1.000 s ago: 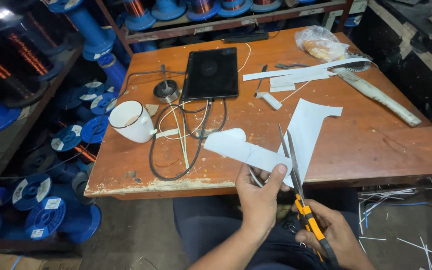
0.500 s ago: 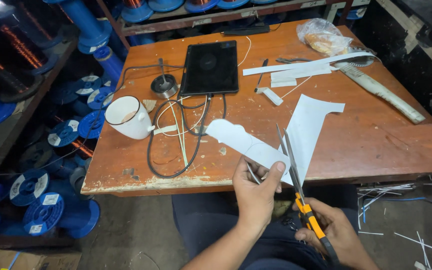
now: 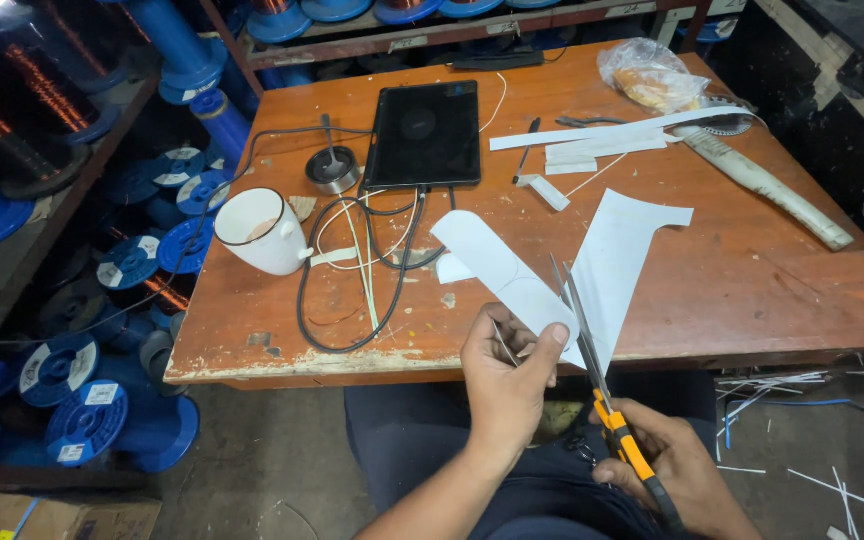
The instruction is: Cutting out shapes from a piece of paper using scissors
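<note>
Scissors (image 3: pixel 592 385) with orange and black handles sit in my right hand (image 3: pixel 677 470), whose fingers are curled tight around the grips; the thin steel blades stand slightly parted, pointing up and away from those fingers into the white sheet (image 3: pixel 572 275). My left hand (image 3: pixel 507 375) pinches the near edge of that sheet, thumb on top and fingers folded underneath, closed firmly on the paper just left of the blades. The sheet is thin, matte and stiff-looking, already split into two lobes: a rounded tongue reaching up-left from my left fingers, and a longer flared piece with a notched end running up-right beyond the blade tips. It lies half on the worn orange-brown wooden counter (image 3: pixel 752 290) and half over its near edge.

Farther out from my left fingers, a black cable (image 3: pixel 352 290) loops loosely across the wood, and a white enamel mug (image 3: pixel 262 232) with a dark rim stands to the left of it. Beyond the cable lies a flat black tablet (image 3: pixel 425 133), glossy and rectangular, with a small round metal dish (image 3: pixel 332 168) beside it. Well beyond the scissor tips are narrow white paper strips (image 3: pixel 602 135), a crinkled clear plastic bag (image 3: pixel 649 75) and a long pale curved blade-like piece (image 3: pixel 767 185).
</note>
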